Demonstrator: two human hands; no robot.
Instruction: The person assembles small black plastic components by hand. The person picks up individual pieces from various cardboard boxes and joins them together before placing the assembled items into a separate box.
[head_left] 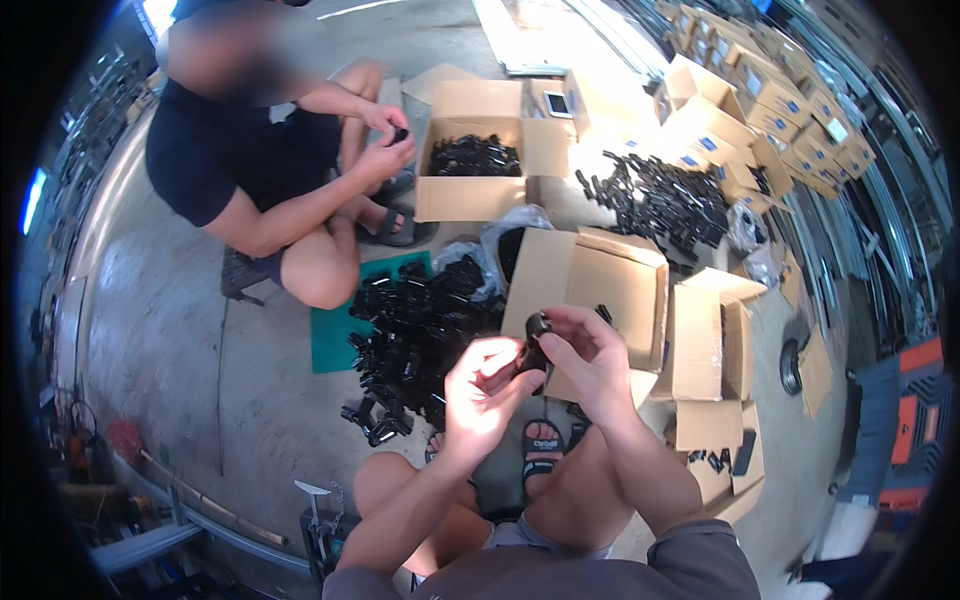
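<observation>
Above my knees, both hands are closed on one small black cylindrical part (538, 326). My left hand (482, 393) grips its lower end between thumb and fingers. With thumb and fingertips, my right hand (592, 362) holds the upper end; the fingers cover much of the part, so its exact kind does not show. A heap of glossy black parts (425, 320) lies on a teal mat (328, 345) to the left of my hands. Just beyond my hands is an open cardboard box (540, 275), tilted on the floor.
At the far left sits a co-worker (240, 170) handling a small dark piece. Another open box (470, 198) holds black parts. More black parts (660, 200) are spread at the far right, near stacked cartons (770, 85). Small cartons (700, 350) stand to my right.
</observation>
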